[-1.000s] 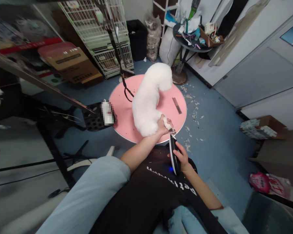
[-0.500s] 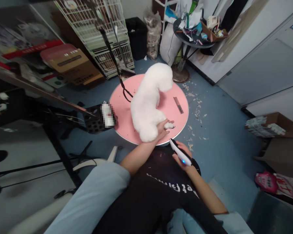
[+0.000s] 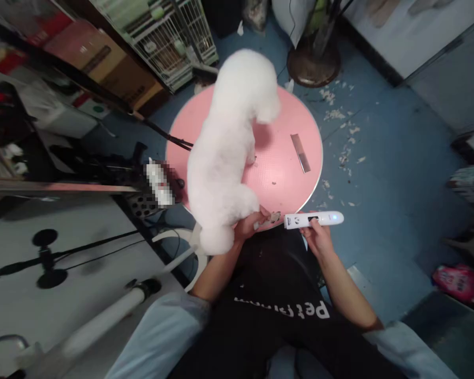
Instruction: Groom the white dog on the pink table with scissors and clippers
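A white fluffy dog (image 3: 229, 147) stands on a round pink table (image 3: 284, 131), its rear end toward me. My left hand (image 3: 249, 226) is closed round the dog's hind paw (image 3: 272, 218) at the table's near edge, with the pad turned up. In my right hand (image 3: 316, 236) I grip a white electric trimmer (image 3: 314, 219) held level, its tip just right of the paw. A dark leash (image 3: 169, 138) runs from the left to the dog's front.
A metal comb (image 3: 300, 152) lies on the table's right side. White fur clippings (image 3: 339, 142) litter the blue floor to the right. A wire cage (image 3: 174, 37) and cardboard boxes (image 3: 110, 68) stand at back left, a stand base (image 3: 314, 66) behind the table.
The view has come closer over the table. My right hand has turned the trimmer from slanting to level and brought its tip up beside the paw, which my left hand still holds.
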`<state>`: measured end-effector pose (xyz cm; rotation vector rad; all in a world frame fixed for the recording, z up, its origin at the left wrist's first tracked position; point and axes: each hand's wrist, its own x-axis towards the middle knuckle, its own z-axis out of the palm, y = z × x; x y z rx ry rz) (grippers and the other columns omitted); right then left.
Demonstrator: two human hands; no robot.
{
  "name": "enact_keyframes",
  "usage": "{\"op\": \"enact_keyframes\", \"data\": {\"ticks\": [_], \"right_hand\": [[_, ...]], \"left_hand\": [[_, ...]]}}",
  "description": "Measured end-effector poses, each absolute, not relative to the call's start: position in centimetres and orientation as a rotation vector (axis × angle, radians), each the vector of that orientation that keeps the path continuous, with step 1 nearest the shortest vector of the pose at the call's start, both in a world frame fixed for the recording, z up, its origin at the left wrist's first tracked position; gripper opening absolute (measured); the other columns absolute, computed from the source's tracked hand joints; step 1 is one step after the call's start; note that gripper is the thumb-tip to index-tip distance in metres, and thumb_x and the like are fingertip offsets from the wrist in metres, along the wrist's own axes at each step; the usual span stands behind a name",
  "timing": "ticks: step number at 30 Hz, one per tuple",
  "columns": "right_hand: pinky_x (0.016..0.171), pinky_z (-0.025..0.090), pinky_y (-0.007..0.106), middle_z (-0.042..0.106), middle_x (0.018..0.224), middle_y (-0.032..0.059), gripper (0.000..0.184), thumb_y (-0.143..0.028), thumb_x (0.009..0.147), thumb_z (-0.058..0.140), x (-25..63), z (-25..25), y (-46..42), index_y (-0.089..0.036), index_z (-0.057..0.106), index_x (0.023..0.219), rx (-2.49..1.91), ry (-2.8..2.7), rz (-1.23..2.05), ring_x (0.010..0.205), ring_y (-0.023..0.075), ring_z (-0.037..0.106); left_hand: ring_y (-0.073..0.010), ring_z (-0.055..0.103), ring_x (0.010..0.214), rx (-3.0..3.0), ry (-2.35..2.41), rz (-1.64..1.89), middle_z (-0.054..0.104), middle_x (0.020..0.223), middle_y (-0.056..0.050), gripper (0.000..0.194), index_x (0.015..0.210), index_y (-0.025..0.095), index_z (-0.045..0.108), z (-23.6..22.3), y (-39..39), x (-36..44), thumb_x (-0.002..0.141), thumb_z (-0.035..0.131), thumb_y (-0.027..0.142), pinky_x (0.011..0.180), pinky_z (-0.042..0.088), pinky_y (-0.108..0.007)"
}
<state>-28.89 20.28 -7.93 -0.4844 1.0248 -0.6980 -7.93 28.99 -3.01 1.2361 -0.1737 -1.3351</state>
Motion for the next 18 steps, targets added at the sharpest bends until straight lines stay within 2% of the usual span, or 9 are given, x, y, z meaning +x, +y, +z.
{"op": "enact_keyframes", "data": {"ticks": [3, 6, 8, 11, 15, 18], "right_hand": [[0.044, 0.05, 0.026, 0.072, 0.068, -0.0025, 0.05, -0.049, 0.062, 0.099, -27.8, -7.8, 17.7, -0.024, 0.065, 0.089, -0.478, 0.987, -0.59, 0.045, 0.0098, 0.05], [0.043, 0.048, 0.026, 0.059, 0.055, -0.0068, 0.049, -0.05, 0.063, 0.098, -26.9, -7.8, 16.0, -0.024, 0.061, 0.08, -0.5, 0.945, -0.518, 0.044, 0.0104, 0.048], [0.044, 0.048, 0.026, 0.059, 0.056, -0.007, 0.047, -0.05, 0.064, 0.096, -26.6, -7.8, 15.1, -0.024, 0.06, 0.08, -0.52, 0.926, -0.492, 0.044, 0.0099, 0.047], [0.045, 0.047, 0.025, 0.069, 0.066, -0.0049, 0.046, -0.044, 0.062, 0.096, -26.3, -7.7, 13.8, -0.025, 0.062, 0.086, -0.576, 0.899, -0.422, 0.044, 0.0087, 0.047], [0.045, 0.045, 0.025, 0.076, 0.078, -0.0017, 0.047, -0.043, 0.064, 0.093, -26.0, -7.3, 12.4, -0.025, 0.063, 0.095, -0.631, 0.834, -0.325, 0.045, 0.009, 0.048], [0.048, 0.047, 0.025, 0.079, 0.083, -0.0008, 0.049, -0.042, 0.065, 0.093, -26.0, -6.9, 11.7, -0.027, 0.062, 0.1, -0.698, 0.779, -0.297, 0.049, 0.0105, 0.052]], "left_hand": [[-0.0177, 0.051, 0.066, 1.276, -0.279, -1.294, 0.048, 0.056, 0.002, 0.02, 0.068, 0.021, 0.064, -4.0, 29.6, -8.2, 0.072, 0.076, 0.037, 0.076, 0.045, -0.035], [-0.0148, 0.046, 0.06, 1.264, -0.287, -1.319, 0.05, 0.059, 0.002, 0.021, 0.07, 0.02, 0.062, -4.9, 30.1, -8.8, 0.072, 0.073, 0.038, 0.066, 0.037, -0.032], [-0.0139, 0.043, 0.058, 1.239, -0.3, -1.346, 0.048, 0.059, 0.002, 0.022, 0.071, 0.02, 0.06, -5.3, 30.3, -9.2, 0.075, 0.071, 0.038, 0.063, 0.034, -0.032], [-0.0133, 0.041, 0.058, 1.214, -0.289, -1.337, 0.046, 0.061, 0.002, 0.024, 0.072, 0.02, 0.057, -5.4, 30.3, -9.7, 0.078, 0.071, 0.039, 0.063, 0.031, -0.032], [-0.0144, 0.043, 0.063, 1.259, -0.219, -1.262, 0.048, 0.066, 0.001, 0.033, 0.07, 0.021, 0.053, -5.3, 30.0, -10.4, 0.076, 0.073, 0.046, 0.066, 0.033, -0.032], [-0.0154, 0.041, 0.061, 1.305, -0.175, -1.239, 0.043, 0.063, 0.001, 0.039, 0.068, 0.022, 0.05, -5.1, 29.5, -10.8, 0.073, 0.074, 0.053, 0.065, 0.034, -0.033]]}}
